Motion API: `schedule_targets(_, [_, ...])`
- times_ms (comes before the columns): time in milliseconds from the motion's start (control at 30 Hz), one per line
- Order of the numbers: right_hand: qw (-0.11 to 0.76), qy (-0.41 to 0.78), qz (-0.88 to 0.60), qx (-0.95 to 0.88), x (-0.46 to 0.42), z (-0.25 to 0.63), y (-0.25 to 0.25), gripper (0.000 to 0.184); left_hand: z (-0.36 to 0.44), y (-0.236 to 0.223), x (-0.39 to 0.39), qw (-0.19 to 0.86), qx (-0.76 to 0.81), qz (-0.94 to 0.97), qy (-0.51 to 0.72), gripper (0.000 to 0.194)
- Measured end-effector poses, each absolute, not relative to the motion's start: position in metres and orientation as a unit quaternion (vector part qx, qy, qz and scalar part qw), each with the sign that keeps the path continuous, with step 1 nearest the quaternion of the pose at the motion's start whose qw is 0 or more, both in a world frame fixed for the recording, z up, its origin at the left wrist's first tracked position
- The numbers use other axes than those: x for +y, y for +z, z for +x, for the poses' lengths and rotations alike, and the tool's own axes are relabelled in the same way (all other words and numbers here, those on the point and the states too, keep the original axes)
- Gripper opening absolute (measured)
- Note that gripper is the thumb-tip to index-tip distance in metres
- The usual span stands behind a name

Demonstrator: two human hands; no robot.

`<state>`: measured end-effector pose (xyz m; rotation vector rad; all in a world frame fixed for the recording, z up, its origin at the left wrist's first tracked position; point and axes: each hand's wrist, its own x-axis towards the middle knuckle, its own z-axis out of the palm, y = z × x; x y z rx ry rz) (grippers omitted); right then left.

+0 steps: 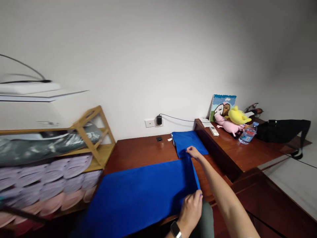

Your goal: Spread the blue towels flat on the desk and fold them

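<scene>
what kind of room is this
Probably a room in someone's home, perhaps a bedroom or study: a yellow plush toy sits on a wooden surface, and rows of what look like slippers line a wooden rack.

From the head, the blue fabric (138, 195) and desk (138, 150) are viewed closely, forward and downward, toward the wall (153, 66); the left-hand shelf (107, 155) is seemingly blurred.

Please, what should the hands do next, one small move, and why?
Probably fold the raised right edge of the blue cloth leftward: the left hand and right hand grip that edge near its two ends, while most of the cloth lies spread flat on the desk.
</scene>
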<state>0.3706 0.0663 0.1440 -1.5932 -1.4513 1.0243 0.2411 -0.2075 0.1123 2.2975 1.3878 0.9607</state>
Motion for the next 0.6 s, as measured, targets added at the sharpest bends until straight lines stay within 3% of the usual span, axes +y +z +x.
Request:
schedule_targets(200, [0.325,0.458,-0.496,-0.662,0.065,0.223,0.177,0.026,0.098,0.158,-0.246,0.398,0.568,0.577,0.432,0.036])
schedule_targets(433, [0.215,0.473,-0.389,-0.761,0.041,0.019,0.181,0.031,-0.054,0.156,-0.310,0.401,0.672,0.333,0.527,0.086])
schedule_targets(600, [0.118,0.408,-0.370,-0.826,0.010,-0.086,0.149,0.019,-0.131,0.106,-0.333,0.373,0.718,0.293,0.508,0.085])
